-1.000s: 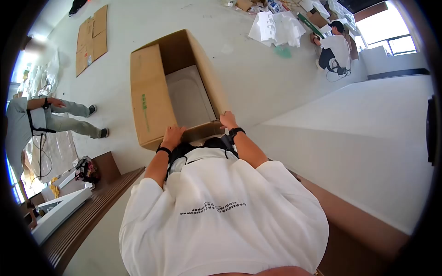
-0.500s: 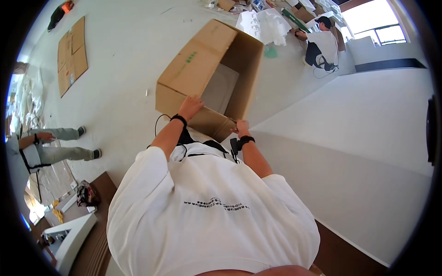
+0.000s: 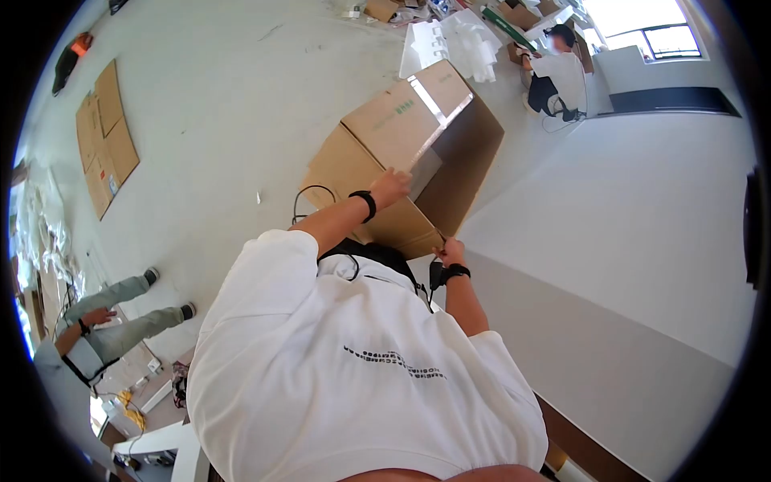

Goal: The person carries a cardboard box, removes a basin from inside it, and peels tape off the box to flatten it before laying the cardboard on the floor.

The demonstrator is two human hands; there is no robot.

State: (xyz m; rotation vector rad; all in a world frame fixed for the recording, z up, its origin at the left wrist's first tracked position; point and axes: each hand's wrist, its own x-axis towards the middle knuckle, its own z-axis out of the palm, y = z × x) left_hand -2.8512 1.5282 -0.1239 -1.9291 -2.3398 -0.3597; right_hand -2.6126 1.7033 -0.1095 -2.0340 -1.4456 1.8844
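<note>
A large brown cardboard box (image 3: 385,120) stands tilted in front of my body, its open side facing right. Green printing and a bright, shiny strip (image 3: 428,100) show on its upper panel. My left hand (image 3: 391,186) has its fingers closed over the near rim of the box. At the near right corner, my right hand (image 3: 452,251) pinches the box edge. A pale surface shows inside the box; the rest of the interior is in shadow.
A flattened cardboard sheet (image 3: 108,136) lies on the floor at left. White foam pieces (image 3: 450,48) are beyond the box. One person (image 3: 554,76) crouches at upper right; another (image 3: 104,321) stands at left. A pale wall (image 3: 610,217) rises on the right.
The box has shifted right and turned in my hands, and the shiny strip now shows on its panel. Both hands have moved right with it, still holding its rim.
</note>
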